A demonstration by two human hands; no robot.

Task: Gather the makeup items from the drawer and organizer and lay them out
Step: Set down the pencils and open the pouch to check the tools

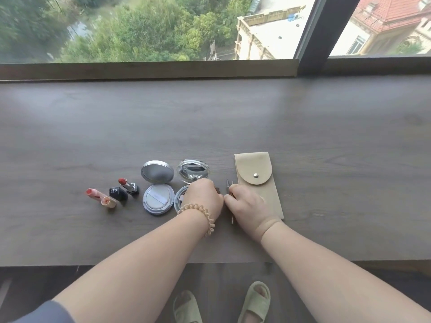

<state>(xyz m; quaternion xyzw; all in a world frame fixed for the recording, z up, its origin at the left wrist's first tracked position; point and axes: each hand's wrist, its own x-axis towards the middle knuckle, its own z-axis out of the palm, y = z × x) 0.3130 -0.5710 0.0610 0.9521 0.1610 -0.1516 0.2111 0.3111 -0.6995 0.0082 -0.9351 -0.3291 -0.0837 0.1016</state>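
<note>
Makeup lies in a row on the dark wooden desk point(210, 117). From the left: a pink lipstick point(94, 193) with its beige cap point(108, 202), an uncapped red lipstick point(128, 185) with a black cap point(118, 193), and an open silver cushion compact point(158, 190). An open clear compact point(193, 171) is partly hidden under my left hand point(203, 197), whose fingers curl down over its lower half. My right hand point(247, 203) is closed around thin metal tools point(228, 184) beside a beige snap pouch point(256, 180). What my left hand holds, if anything, is hidden.
A window ledge point(149, 69) runs along the desk's far edge, with glass behind it. The desk's front edge point(116, 264) is near my body, and my feet in green slippers point(255, 301) stand on the floor below.
</note>
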